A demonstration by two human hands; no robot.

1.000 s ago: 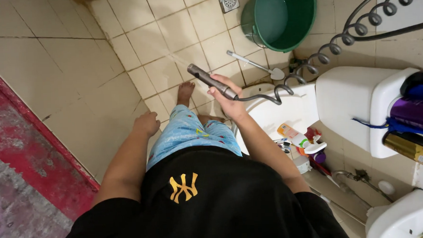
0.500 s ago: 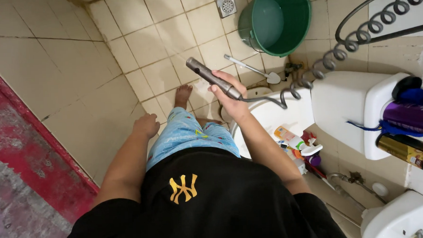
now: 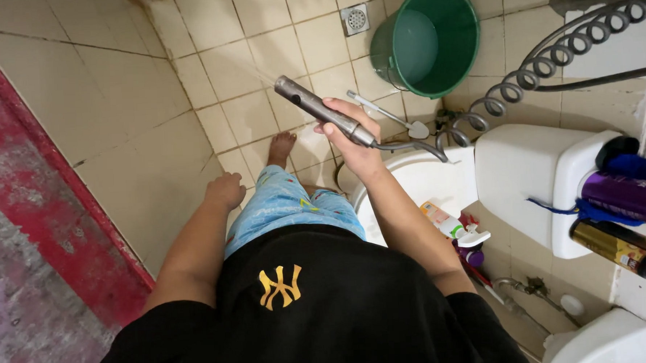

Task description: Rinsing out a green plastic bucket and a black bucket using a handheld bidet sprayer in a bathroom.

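Floor: beige square tiles [image 3: 116, 103] with dark grout; a faint spray of water is seen crossing them from the sprayer's tip toward the upper left.
Room: a small bathroom, viewed from above; a bare foot [image 3: 281, 147] is planted on the tiles.
Drain: a square metal grate [image 3: 356, 18] is set in the floor, just beside the bucket.
Mat: a worn red strip [image 3: 41, 208] runs along the left edge, with grey flooring beyond it.
Bucket: green [image 3: 429, 39], round, open, standing upright at the top.
Toilet: white bowl [image 3: 418, 188] and cistern [image 3: 537, 179] on the right side.
Right hand: [image 3: 354, 140] clamped around the grey metal sprayer [image 3: 320, 110], which is held over the bowl's rim, tip pointed up and left.
Hose: coiled grey [image 3: 550, 55], running from the sprayer's base to the upper right.
Left hand: [image 3: 227, 191] loosely curled, empty, resting by the blue shorts, well apart from the right.
Brush: a white long-handled one [image 3: 385, 115] lies on the tiles between bucket and bowl.
Packages: a purple can [image 3: 629, 198] and a dark gold can [image 3: 616, 247] lie on their sides at the right edge; a white and orange spray bottle [image 3: 448, 223] lies beside the bowl.
Open room: bare tiles between mat and foot; the right side is crowded.
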